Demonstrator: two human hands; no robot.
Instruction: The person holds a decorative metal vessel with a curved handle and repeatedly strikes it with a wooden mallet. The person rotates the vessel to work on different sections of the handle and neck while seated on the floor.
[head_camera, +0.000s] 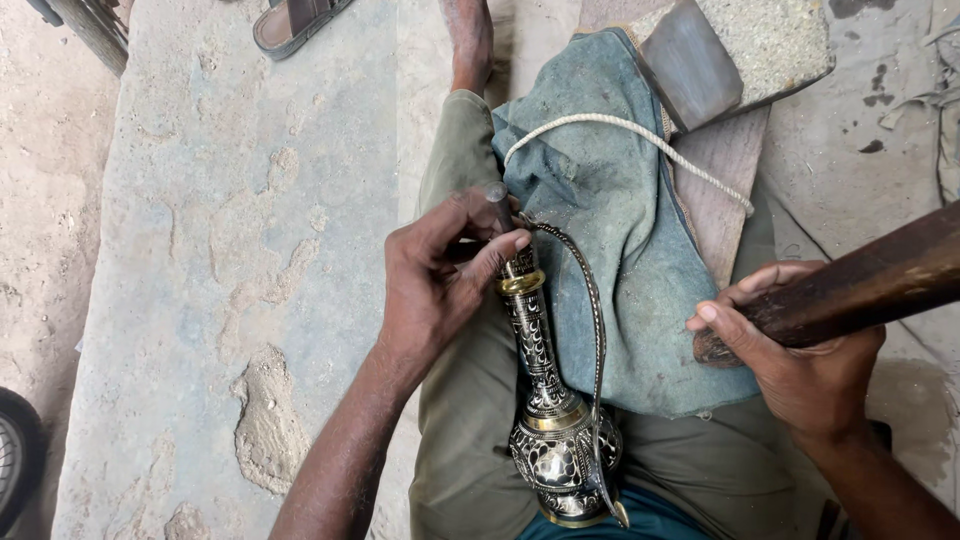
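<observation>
An ornate black-and-brass jug (548, 400) with a long neck and a thin curved handle lies on my lap, its round base toward me. My left hand (435, 270) pinches a small metal punch (497, 200) against the jug's top end. To the right, apart from the jug, my right hand (800, 350) grips a thick dark wooden stick (870, 285). Under the neck lies a blue-grey cloth (620, 230) crossed by a white cord (620, 125).
My olive-trousered leg (455, 150) stretches out over a rough concrete slab (240, 250). A wooden block and a stone (735, 55) lie at the top right. A sandal (295, 22) rests at the top, and a dark wheel's edge (15, 450) shows at the lower left.
</observation>
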